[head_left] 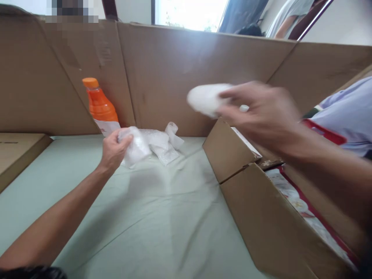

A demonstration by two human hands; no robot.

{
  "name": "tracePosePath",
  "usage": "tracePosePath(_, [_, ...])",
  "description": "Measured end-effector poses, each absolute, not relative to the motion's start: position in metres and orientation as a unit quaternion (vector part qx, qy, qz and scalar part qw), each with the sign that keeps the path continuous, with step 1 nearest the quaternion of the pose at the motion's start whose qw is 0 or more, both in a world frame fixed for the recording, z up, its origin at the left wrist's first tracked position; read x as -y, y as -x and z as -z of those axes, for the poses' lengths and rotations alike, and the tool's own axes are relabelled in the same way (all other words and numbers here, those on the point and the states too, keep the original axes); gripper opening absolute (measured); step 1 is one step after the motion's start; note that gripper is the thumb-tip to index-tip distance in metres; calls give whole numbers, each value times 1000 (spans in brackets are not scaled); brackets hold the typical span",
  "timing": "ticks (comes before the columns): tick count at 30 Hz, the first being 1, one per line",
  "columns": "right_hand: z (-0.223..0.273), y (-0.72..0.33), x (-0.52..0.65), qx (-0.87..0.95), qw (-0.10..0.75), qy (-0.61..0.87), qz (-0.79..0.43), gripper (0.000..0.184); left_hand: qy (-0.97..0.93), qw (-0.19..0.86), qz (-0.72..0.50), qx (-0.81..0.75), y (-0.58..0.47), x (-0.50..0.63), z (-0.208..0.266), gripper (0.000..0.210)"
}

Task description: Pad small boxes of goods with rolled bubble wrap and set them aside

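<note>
My left hand (112, 152) is closed on a crumpled piece of clear bubble wrap (136, 149), held low over the pale green cloth. More bubble wrap (165, 143) lies just beyond it, against the cardboard wall. Behind that hand, an orange bottle (101, 104) with an orange cap leans to the left. Up at the right, my right hand (258, 108) grips a smooth white rounded object (205, 100), smeared by motion, so its kind is unclear. A small white tip (244, 108) shows by the fingers. An open cardboard box (255, 209) sits below this hand.
Tall cardboard panels (203, 73) fence the far side of the cloth-covered surface (162, 224). A flat cardboard box (23, 153) lies at the left. Red-edged printed packaging (302, 203) shows inside the open box. Past the panels at right, a person's arm (286, 27) is visible.
</note>
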State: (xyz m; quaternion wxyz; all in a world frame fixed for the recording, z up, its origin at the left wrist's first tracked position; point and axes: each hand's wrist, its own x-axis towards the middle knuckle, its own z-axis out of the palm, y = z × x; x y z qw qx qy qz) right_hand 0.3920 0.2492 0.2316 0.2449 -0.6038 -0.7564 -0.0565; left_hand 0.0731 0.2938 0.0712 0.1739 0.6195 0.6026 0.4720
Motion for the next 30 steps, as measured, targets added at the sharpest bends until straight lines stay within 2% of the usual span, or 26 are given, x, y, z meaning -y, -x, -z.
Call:
tracePosePath(2, [-219,-347,-253,816,165,553,7,31,-647,140,-465,-587,-79,-319,-79,62])
tracePosePath(5, [-186,-299,-268,862,41,498,-88,22,-670,109,-443,-585,-78,-332,-60,74])
tracePosePath(8, [-156,-286,-291,840,47,538,-52,26,-710,90,-403,-571,-69,-317,-20,66])
tracePosePath(11, [-129,-287,-324,787,48,615,6,43,-750,84,-357,-551,-62,-300,15,57])
tracePosePath(14, [-90,-274,-355,754,24,657,-4,56,-776,80,-314,-541,-60,-304,31,53])
tracePosePath(20, [-15,-224,-372,764,18,645,-20,53,-789,56,-243,-562,-57,-347,33,50])
tracePosePath(23, [-16,-217,-365,773,21,633,-27,53,-789,56,-218,-572,-58,-348,28,51])
tracePosePath(26, [-40,-219,-346,776,29,629,-21,54,-787,51,-218,-575,-58,-328,21,57])
tracePosePath(30, [-78,-235,-285,793,89,602,32,39,-795,4,-251,-553,-45,-289,18,65])
